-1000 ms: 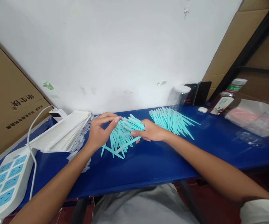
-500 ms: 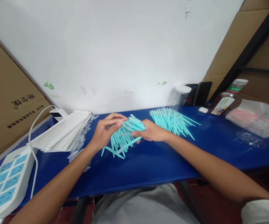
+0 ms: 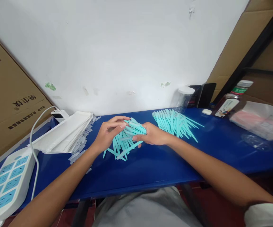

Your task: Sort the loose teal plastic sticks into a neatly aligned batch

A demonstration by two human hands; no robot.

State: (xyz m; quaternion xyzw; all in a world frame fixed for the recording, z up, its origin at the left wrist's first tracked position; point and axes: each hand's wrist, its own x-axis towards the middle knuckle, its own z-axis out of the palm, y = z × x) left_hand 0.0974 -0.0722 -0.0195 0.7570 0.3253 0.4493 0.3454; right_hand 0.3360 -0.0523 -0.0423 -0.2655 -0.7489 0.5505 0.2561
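A bundle of thin teal plastic sticks (image 3: 123, 142) rests on the blue table (image 3: 150, 167) in front of me. My right hand (image 3: 152, 135) is closed round the right end of that bundle. My left hand (image 3: 108, 134) pinches the top sticks at the bundle's left side, thumb and fingers curled together. A second, spread-out pile of the same teal sticks (image 3: 175, 123) lies just beyond my right wrist.
A stack of white paper sleeves (image 3: 64, 132) and small clear wrappers (image 3: 79, 148) lie at the left. A white power strip (image 3: 5, 186) with cable sits at the near left. Behind: a clear jar (image 3: 182, 98), a phone (image 3: 205, 94), a bottle (image 3: 228, 102), plastic bags (image 3: 257, 121). Cardboard boxes flank both sides.
My left hand has moved rightward onto the bundle and its fingers have closed on the top sticks. The right hand has held nearly still.
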